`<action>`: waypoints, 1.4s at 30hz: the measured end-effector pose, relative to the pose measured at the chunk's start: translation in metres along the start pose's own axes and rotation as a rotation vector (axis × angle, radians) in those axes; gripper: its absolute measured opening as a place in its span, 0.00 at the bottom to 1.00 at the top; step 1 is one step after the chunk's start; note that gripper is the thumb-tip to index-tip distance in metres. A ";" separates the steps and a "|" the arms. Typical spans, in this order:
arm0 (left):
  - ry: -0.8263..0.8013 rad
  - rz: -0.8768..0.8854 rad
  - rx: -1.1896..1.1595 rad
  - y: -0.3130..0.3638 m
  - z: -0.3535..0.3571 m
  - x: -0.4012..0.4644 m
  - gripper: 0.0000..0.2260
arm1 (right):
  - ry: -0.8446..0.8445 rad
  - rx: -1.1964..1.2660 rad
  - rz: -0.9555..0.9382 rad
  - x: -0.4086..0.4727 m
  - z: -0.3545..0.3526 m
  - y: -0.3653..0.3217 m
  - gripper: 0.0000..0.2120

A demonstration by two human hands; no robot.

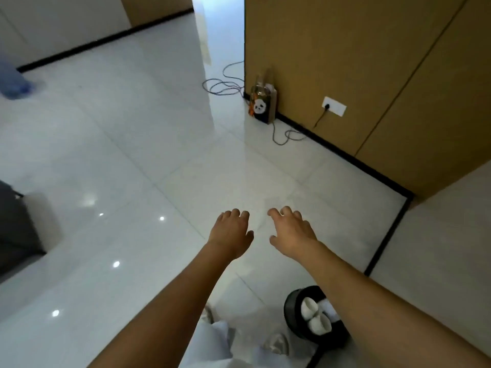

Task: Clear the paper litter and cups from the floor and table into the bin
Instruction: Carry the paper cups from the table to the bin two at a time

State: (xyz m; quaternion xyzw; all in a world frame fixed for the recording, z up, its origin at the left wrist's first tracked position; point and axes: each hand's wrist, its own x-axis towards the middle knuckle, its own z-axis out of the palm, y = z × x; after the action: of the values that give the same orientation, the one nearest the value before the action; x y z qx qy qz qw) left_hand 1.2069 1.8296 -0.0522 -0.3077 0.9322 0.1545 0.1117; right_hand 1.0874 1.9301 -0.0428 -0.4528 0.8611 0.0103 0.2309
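Note:
Both my arms reach forward over the glossy white tiled floor. My left hand (230,232) and my right hand (291,231) hover side by side, palms down, fingers loosely bent, holding nothing. A round black bin (293,312) stands on the floor at the lower right, partly hidden under my right forearm. Inside it lie white paper cups (314,316) and some white paper. I see no litter on the floor in front of me.
A tan wall panel (345,62) with a black skirting runs along the right, bearing a white socket (334,106) with a plugged cable. A panda-print gift bag (263,106) leans against its corner beside loose grey cables (223,85). A dark piece of furniture (16,227) sits at the left edge.

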 end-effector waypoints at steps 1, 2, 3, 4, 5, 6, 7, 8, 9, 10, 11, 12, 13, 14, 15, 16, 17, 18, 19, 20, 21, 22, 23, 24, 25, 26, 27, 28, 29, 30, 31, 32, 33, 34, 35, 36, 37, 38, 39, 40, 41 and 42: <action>0.030 -0.052 -0.040 -0.024 -0.008 -0.010 0.21 | 0.002 -0.022 -0.043 0.009 -0.004 -0.027 0.27; 0.051 -0.096 -0.071 -0.045 -0.015 -0.017 0.20 | 0.002 -0.040 -0.078 0.016 -0.007 -0.049 0.27; 0.080 -0.150 -0.099 -0.074 -0.024 -0.026 0.20 | 0.001 -0.058 -0.128 0.027 -0.010 -0.081 0.28; 0.096 -0.201 -0.118 -0.100 -0.031 -0.035 0.19 | -0.007 -0.075 -0.172 0.036 -0.011 -0.108 0.28; 0.121 -0.251 -0.131 -0.132 -0.039 -0.044 0.19 | -0.013 -0.096 -0.219 0.047 -0.011 -0.142 0.28; 0.140 -0.293 -0.138 -0.161 -0.047 -0.052 0.19 | -0.019 -0.106 -0.257 0.057 -0.011 -0.172 0.28; 0.148 -0.330 -0.144 -0.186 -0.053 -0.060 0.19 | -0.027 -0.115 -0.289 0.065 -0.010 -0.198 0.27; 0.166 -0.373 -0.146 -0.221 -0.060 -0.071 0.19 | -0.032 -0.118 -0.335 0.075 -0.008 -0.234 0.27; 0.175 -0.409 -0.142 -0.248 -0.066 -0.080 0.19 | -0.038 -0.121 -0.372 0.082 -0.005 -0.262 0.28; 0.187 -0.449 -0.139 -0.281 -0.072 -0.092 0.19 | -0.047 -0.129 -0.413 0.090 0.000 -0.294 0.28; 0.196 -0.488 -0.139 -0.308 -0.075 -0.103 0.19 | -0.059 -0.130 -0.450 0.095 0.004 -0.322 0.28; 0.199 -0.522 -0.142 -0.330 -0.078 -0.112 0.19 | -0.073 -0.137 -0.479 0.099 0.007 -0.344 0.29; 0.202 -0.562 -0.151 -0.356 -0.081 -0.125 0.19 | -0.092 -0.144 -0.513 0.103 0.012 -0.371 0.29; 0.198 -0.600 -0.161 -0.377 -0.083 -0.136 0.19 | -0.109 -0.153 -0.541 0.107 0.016 -0.392 0.29; 0.199 -0.637 -0.172 -0.400 -0.085 -0.146 0.19 | -0.119 -0.164 -0.570 0.113 0.019 -0.415 0.29; 0.195 -0.671 -0.181 -0.419 -0.086 -0.154 0.20 | -0.129 -0.172 -0.593 0.119 0.022 -0.435 0.29; 0.195 -0.700 -0.188 -0.434 -0.087 -0.159 0.20 | -0.132 -0.175 -0.613 0.124 0.023 -0.451 0.29; 0.194 -0.735 -0.201 -0.453 -0.088 -0.164 0.20 | -0.136 -0.180 -0.639 0.133 0.023 -0.470 0.29; 0.195 -0.762 -0.210 -0.467 -0.090 -0.166 0.20 | -0.138 -0.184 -0.660 0.141 0.023 -0.486 0.29; 0.194 -0.787 -0.221 -0.483 -0.091 -0.165 0.20 | -0.142 -0.191 -0.680 0.152 0.023 -0.502 0.29; 0.189 -0.804 -0.229 -0.496 -0.093 -0.163 0.20 | -0.145 -0.194 -0.698 0.163 0.023 -0.515 0.29; 0.184 -0.816 -0.234 -0.508 -0.094 -0.159 0.20 | -0.151 -0.200 -0.711 0.174 0.022 -0.527 0.29; 0.185 -0.828 -0.241 -0.519 -0.096 -0.154 0.20 | -0.156 -0.206 -0.721 0.186 0.021 -0.538 0.29; 0.183 -0.843 -0.247 -0.534 -0.098 -0.144 0.20 | -0.164 -0.216 -0.734 0.204 0.020 -0.551 0.28; 0.182 -0.850 -0.255 -0.546 -0.100 -0.135 0.20 | -0.170 -0.225 -0.743 0.219 0.019 -0.561 0.28; 0.176 -0.860 -0.265 -0.559 -0.104 -0.125 0.20 | -0.179 -0.240 -0.751 0.235 0.016 -0.571 0.28; 0.173 -0.867 -0.270 -0.572 -0.109 -0.113 0.20 | -0.191 -0.250 -0.757 0.253 0.014 -0.582 0.28; 0.171 -0.879 -0.276 -0.592 -0.117 -0.096 0.20 | -0.195 -0.263 -0.767 0.279 0.009 -0.596 0.28; 0.169 -0.889 -0.284 -0.607 -0.125 -0.082 0.20 | -0.202 -0.272 -0.770 0.300 0.003 -0.607 0.28; 0.173 -0.904 -0.291 -0.627 -0.136 -0.065 0.20 | -0.202 -0.278 -0.779 0.326 -0.006 -0.622 0.28; 0.177 -0.914 -0.298 -0.643 -0.147 -0.050 0.20 | -0.202 -0.279 -0.784 0.348 -0.016 -0.634 0.28; 0.178 -0.921 -0.297 -0.657 -0.158 -0.038 0.20 | -0.202 -0.281 -0.787 0.367 -0.026 -0.645 0.28; 0.182 -0.935 -0.303 -0.675 -0.172 -0.022 0.20 | -0.204 -0.277 -0.788 0.391 -0.038 -0.659 0.28; 0.183 -0.946 -0.302 -0.690 -0.183 -0.010 0.20 | -0.205 -0.276 -0.784 0.410 -0.047 -0.670 0.28; 0.196 -0.956 -0.297 -0.708 -0.196 0.005 0.20 | -0.197 -0.276 -0.788 0.434 -0.058 -0.684 0.28; 0.208 -0.965 -0.296 -0.723 -0.206 0.017 0.20 | -0.189 -0.280 -0.791 0.452 -0.067 -0.696 0.28; 0.222 -0.971 -0.302 -0.736 -0.214 0.027 0.20 | -0.181 -0.281 -0.793 0.468 -0.075 -0.708 0.28; 0.231 -0.976 -0.318 -0.751 -0.222 0.038 0.20 | -0.182 -0.278 -0.794 0.486 -0.082 -0.722 0.28; 0.231 -0.983 -0.334 -0.763 -0.227 0.046 0.20 | -0.189 -0.278 -0.794 0.500 -0.087 -0.733 0.28; 0.227 -0.990 -0.345 -0.778 -0.231 0.056 0.20 | -0.198 -0.278 -0.799 0.515 -0.090 -0.747 0.28; 0.219 -0.997 -0.349 -0.792 -0.233 0.064 0.20 | -0.207 -0.281 -0.805 0.529 -0.091 -0.759 0.28; 0.210 -1.005 -0.356 -0.805 -0.235 0.071 0.20 | -0.216 -0.286 -0.813 0.540 -0.091 -0.771 0.28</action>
State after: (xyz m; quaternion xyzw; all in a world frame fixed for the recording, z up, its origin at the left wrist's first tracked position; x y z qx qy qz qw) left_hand 1.6139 1.0931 -0.0328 -0.7435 0.6358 0.2060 0.0241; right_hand 1.3960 1.0363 -0.0334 -0.7784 0.5738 0.0849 0.2399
